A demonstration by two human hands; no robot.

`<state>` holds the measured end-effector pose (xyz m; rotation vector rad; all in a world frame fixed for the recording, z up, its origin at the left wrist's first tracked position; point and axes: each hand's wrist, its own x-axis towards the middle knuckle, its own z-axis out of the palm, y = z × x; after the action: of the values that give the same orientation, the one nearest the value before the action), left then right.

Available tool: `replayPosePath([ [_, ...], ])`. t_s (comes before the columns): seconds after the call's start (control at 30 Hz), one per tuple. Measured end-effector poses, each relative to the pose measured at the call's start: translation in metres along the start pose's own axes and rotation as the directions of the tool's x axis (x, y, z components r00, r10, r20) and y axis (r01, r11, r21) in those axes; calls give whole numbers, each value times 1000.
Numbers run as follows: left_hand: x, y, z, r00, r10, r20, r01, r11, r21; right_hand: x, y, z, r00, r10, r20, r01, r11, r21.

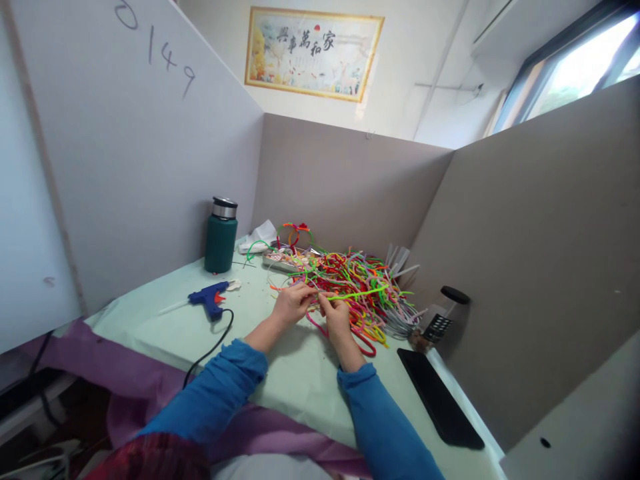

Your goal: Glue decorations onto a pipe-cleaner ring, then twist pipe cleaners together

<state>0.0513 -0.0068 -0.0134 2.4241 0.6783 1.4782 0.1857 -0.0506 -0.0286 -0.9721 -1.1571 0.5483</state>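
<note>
My right hand [336,319] is closed in a pinch on a yellow-green pipe cleaner [361,293], whose free length points right across the pile. Close beside it, my left hand [293,303] is also closed, its fingertips meeting those of the right. What sits between the left fingertips is too small to make out. Just beyond both hands spreads a large tangled heap of coloured pipe cleaners [355,270]. A dark pink pipe cleaner loop [369,349] lies on the table near my right wrist.
On the left lie a blue glue gun [207,299] with its black cord [220,340] and a green bottle [221,237]. Behind the hands is a metal tray [280,262]. A black flat slab [437,397] and a clear black-lidded container [443,317] are right. Grey partitions [350,177] surround the table.
</note>
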Motion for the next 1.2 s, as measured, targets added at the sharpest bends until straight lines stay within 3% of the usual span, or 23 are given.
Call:
replayPosePath([
  [0.27,0,2,5,1000,-26,1,26,997,71,2,4,1,999,-15,-34,13,999,-43],
  [0.43,0,9,8,997,-80,11,76,974,212,3,4,3,996,-50,-69,44,996,-79],
  [0.57,0,14,8,994,-103,-28,106,951,290,2,-2,7,998,26,-62,-29,998,-49],
  [0.77,-1,12,7,991,-114,-75,131,949,289,4,-7,4,994,79,-70,-70,990,119],
  [1.0,0,6,5,987,-107,-121,136,954,267,11,-8,-9,953,138,-270,-60,959,277],
  [1.2,3,5,-2,959,-145,-245,199,957,210,8,-3,-6,973,129,-193,-75,962,263],
])
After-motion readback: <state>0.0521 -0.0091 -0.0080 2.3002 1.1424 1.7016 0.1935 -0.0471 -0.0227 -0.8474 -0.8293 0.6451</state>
